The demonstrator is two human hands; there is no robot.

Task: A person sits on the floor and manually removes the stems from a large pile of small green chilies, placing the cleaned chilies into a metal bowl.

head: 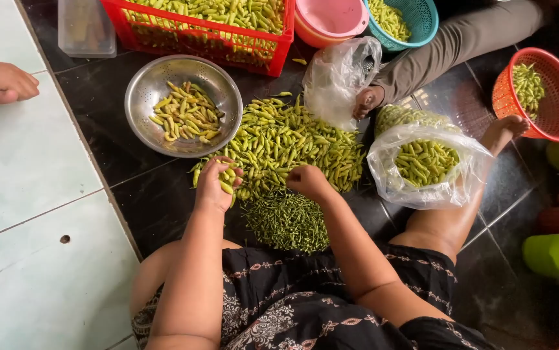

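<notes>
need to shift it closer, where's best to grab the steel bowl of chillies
Probably the rolled rim of the steel bowl, on its bare left side, coming from above. That edge stands clear of the chilli pile and the red crate, while the left hand is nearest.

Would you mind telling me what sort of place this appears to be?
Probably a home or small workshop floor used for sorting chillies: a heap of green chillies on dark floor tiles, a steel bowl, and a red crate.
</notes>
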